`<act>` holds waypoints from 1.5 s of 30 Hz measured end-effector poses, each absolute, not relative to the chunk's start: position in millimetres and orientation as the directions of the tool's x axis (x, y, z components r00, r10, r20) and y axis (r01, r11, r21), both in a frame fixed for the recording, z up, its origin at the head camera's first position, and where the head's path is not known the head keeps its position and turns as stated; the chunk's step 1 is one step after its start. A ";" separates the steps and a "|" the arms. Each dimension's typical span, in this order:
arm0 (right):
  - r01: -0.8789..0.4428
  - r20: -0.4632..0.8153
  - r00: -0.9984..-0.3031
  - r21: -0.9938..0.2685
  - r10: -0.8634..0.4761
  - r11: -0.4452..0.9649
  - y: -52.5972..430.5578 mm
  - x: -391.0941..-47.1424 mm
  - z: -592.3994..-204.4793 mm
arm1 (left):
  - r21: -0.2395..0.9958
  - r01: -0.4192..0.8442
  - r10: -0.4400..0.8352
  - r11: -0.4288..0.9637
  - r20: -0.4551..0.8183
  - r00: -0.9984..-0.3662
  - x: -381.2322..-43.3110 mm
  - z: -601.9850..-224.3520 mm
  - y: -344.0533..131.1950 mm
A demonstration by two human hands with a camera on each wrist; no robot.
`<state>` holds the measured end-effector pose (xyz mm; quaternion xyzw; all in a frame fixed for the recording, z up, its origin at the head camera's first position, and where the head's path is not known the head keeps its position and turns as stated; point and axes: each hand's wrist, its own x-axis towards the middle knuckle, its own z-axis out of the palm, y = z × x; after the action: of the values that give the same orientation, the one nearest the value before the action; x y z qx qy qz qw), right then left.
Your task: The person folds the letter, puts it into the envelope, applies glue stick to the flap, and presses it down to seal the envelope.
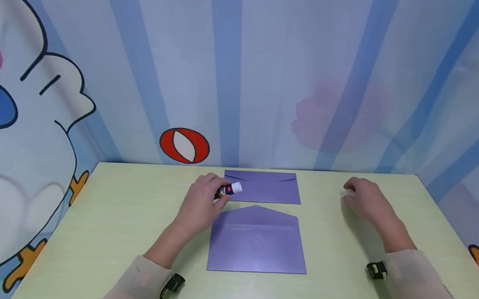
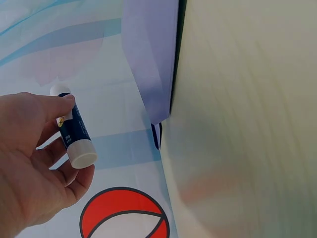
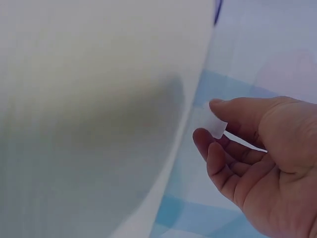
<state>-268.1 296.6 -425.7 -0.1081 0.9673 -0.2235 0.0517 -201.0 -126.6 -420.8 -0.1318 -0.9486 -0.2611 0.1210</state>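
My left hand (image 1: 200, 203) holds a dark glue stick (image 1: 228, 189) between thumb and fingers, above the left side of the far envelope. In the left wrist view the glue stick (image 2: 74, 129) shows a dark label and white ends. My right hand (image 1: 368, 201), off to the right over the table, pinches a small white cap (image 3: 216, 123) between thumb and fingertips. Two purple envelopes lie one behind the other: the far envelope (image 1: 267, 190) near the table's back edge, and the near envelope (image 1: 258, 248) with its flap spread open away from me.
The pale wooden table (image 1: 127, 235) meets a blue striped backdrop (image 1: 268, 75) with cartoon figures along its back edge. A small dark device (image 1: 173, 283) is strapped at the left wrist, and another dark device (image 1: 377, 270) at the right.
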 end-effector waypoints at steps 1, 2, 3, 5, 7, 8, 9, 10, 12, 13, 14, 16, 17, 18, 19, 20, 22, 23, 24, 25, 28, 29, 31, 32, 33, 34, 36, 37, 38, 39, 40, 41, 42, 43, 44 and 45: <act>-0.187 -0.046 -0.971 -0.459 -0.234 0.868 293.3 -266.7 -422.4 | 0.458 0.315 0.189 0.831 0.301 -0.935 -201.0 -420.4 -126.2; -0.192 -0.037 -0.971 -0.474 -0.237 0.859 289.4 -265.5 -419.0 | 0.452 0.318 0.191 0.834 0.303 -0.934 -201.2 -420.0 -125.9; -0.193 -0.031 -0.971 -0.490 -0.238 0.850 285.3 -264.1 -415.3 | 0.445 0.321 0.194 0.836 0.307 -0.932 -201.3 -419.6 -125.7; -0.198 -0.013 -0.971 -0.526 -0.240 0.827 275.7 -261.6 -408.1 | 0.435 0.327 0.201 0.839 0.312 -0.929 -201.7 -419.1 -125.2; -0.212 0.012 -0.969 -0.557 -0.248 0.803 265.5 -258.7 -401.1 | 0.427 0.336 0.208 0.839 0.318 -0.925 -202.2 -418.5 -124.4; -0.221 0.025 -0.967 -0.573 -0.253 0.789 260.4 -257.2 -398.0 | 0.423 0.341 0.213 0.839 0.321 -0.923 -202.5 -418.1 -124.0; -0.229 0.035 -0.965 -0.591 -0.259 0.773 255.1 -255.5 -394.9 | 0.420 0.347 0.218 0.838 0.325 -0.920 -202.7 -417.6 -123.3; -0.241 0.050 -0.963 -0.607 -0.266 0.757 249.8 -253.9 -392.4 | 0.418 0.351 0.222 0.838 0.327 -0.918 -203.2 -417.3 -122.7; -0.266 0.079 -0.956 -0.636 -0.282 0.724 239.0 -250.2 -387.9 | 0.413 0.359 0.229 0.837 0.332 -0.915 -203.6 -415.9 -121.0; -0.277 0.093 -0.953 -0.651 -0.289 0.706 233.4 -248.3 -386.1 | 0.412 0.361 0.231 0.836 0.332 -0.914 -203.5 -415.1 -119.9; -0.290 0.108 -0.949 -0.665 -0.295 0.688 228.0 -246.8 -385.0 | 0.413 0.362 0.232 0.836 0.331 -0.915 -203.6 -414.1 -118.8; -0.313 0.136 -0.941 -0.692 -0.309 0.650 217.0 -243.7 -383.1 | 0.411 0.361 0.234 0.837 0.327 -0.916 -203.8 -412.3 -116.6; -0.323 0.148 -0.938 -0.706 -0.314 0.631 211.5 -242.4 -382.7 | 0.409 0.360 0.234 0.838 0.325 -0.916 -203.7 -411.2 -115.5; -0.333 0.159 -0.934 -0.716 -0.321 0.614 206.3 -240.9 -382.4 | 0.407 0.358 0.235 0.840 0.323 -0.917 -203.8 -410.6 -114.5; -0.342 0.169 -0.930 -0.727 -0.327 0.596 201.1 -239.5 -382.3 | 0.404 0.359 0.237 0.842 0.321 -0.917 -203.6 -409.6 -113.4; -0.350 0.178 -0.926 -0.737 -0.333 0.578 196.4 -238.1 -382.4 | 0.401 0.361 0.240 0.842 0.321 -0.916 -203.8 -408.8 -112.4; -0.365 0.195 -0.918 -0.753 -0.345 0.548 187.7 -235.5 -382.6 | 0.394 0.366 0.247 0.843 0.322 -0.914 -204.2 -407.8 -110.5; -0.371 0.201 -0.915 -0.758 -0.349 0.536 183.9 -234.3 -383.0 | 0.391 0.370 0.250 0.842 0.324 -0.912 -204.6 -407.6 -109.6; -0.378 0.207 -0.912 -0.764 -0.355 0.524 180.3 -233.0 -383.7 | 0.389 0.374 0.254 0.842 0.326 -0.911 -204.9 -407.5 -108.8; -0.382 0.213 -0.909 -0.769 -0.358 0.513 176.9 -232.3 -384.5 | 0.388 0.377 0.256 0.841 0.328 -0.909 -205.1 -407.6 -108.1; -0.394 0.222 -0.902 -0.775 -0.371 0.495 168.1 -230.8 -388.2 | 0.381 0.383 0.261 0.842 0.332 -0.906 -205.2 -408.4 -106.4; -0.395 0.222 -0.900 -0.776 -0.374 0.491 165.4 -230.5 -389.8 | 0.379 0.384 0.263 0.842 0.334 -0.905 -205.2 -408.8 -105.9; -0.400 0.223 -0.897 -0.778 -0.382 0.485 160.7 -230.5 -393.3 | 0.374 0.387 0.265 0.843 0.337 -0.903 -204.9 -409.7 -105.3; -0.403 0.225 -0.895 -0.779 -0.385 0.480 158.6 -230.5 -395.2 | 0.372 0.388 0.266 0.843 0.337 -0.903 -204.3 -410.0 -105.0; -0.404 0.225 -0.894 -0.780 -0.387 0.478 156.6 -230.4 -396.9 | 0.372 0.389 0.267 0.843 0.337 -0.903 -204.2 -410.5 -104.6; -0.406 0.227 -0.892 -0.783 -0.390 0.472 154.8 -230.2 -398.4 | 0.369 0.390 0.269 0.843 0.338 -0.902 -203.9 -411.2 -104.4; -0.415 0.235 -0.886 -0.786 -0.400 0.457 151.8 -229.7 -401.0 | 0.368 0.396 0.274 0.841 0.341 -0.899 -203.2 -412.6 -104.0; -0.423 0.242 -0.881 -0.787 -0.406 0.449 150.4 -229.2 -401.9 | 0.366 0.399 0.277 0.841 0.341 -0.898 -202.6 -413.2 -103.7; -0.426 0.244 -0.879 -0.787 -0.410 0.445 149.1 -228.5 -402.8 | 0.366 0.404 0.282 0.838 0.342 -0.896 -202.5 -414.0 -103.4; -0.433 0.249 -0.875 -0.786 -0.415 0.441 148.0 -227.8 -403.4 | 0.365 0.409 0.287 0.837 0.344 -0.894 -202.6 -415.0 -103.1; -0.443 0.256 -0.870 -0.782 -0.422 0.438 146.9 -227.2 -404.3 | 0.362 0.414 0.293 0.835 0.346 -0.892 -202.6 -415.7 -102.8; -0.453 0.263 -0.865 -0.776 -0.428 0.439 145.8 -226.7 -405.2 | 0.360 0.420 0.298 0.833 0.347 -0.889 -202.7 -416.4 -102.5; -0.462 0.267 -0.860 -0.769 -0.434 0.442 144.6 -226.1 -405.9 | 0.356 0.423 0.303 0.833 0.346 -0.888 -202.7 -416.8 -102.1; -0.470 0.272 -0.856 -0.764 -0.440 0.443 143.5 -225.7 -406.8 | 0.354 0.426 0.307 0.833 0.344 -0.887 -202.4 -416.9 -101.7; -0.478 0.276 -0.852 -0.757 -0.445 0.445 142.4 -225.5 -407.7 | 0.352 0.430 0.312 0.831 0.344 -0.885 -202.3 -417.0 -101.2; -0.487 0.282 -0.847 -0.751 -0.450 0.446 141.5 -225.3 -408.7 | 0.348 0.433 0.316 0.832 0.344 -0.884 -201.9 -417.0 -100.7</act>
<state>-225.3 141.5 -408.7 -0.2757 0.8501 -0.4482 -0.0207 -201.9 -100.7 -417.0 -0.1976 -0.9471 -0.2125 0.1373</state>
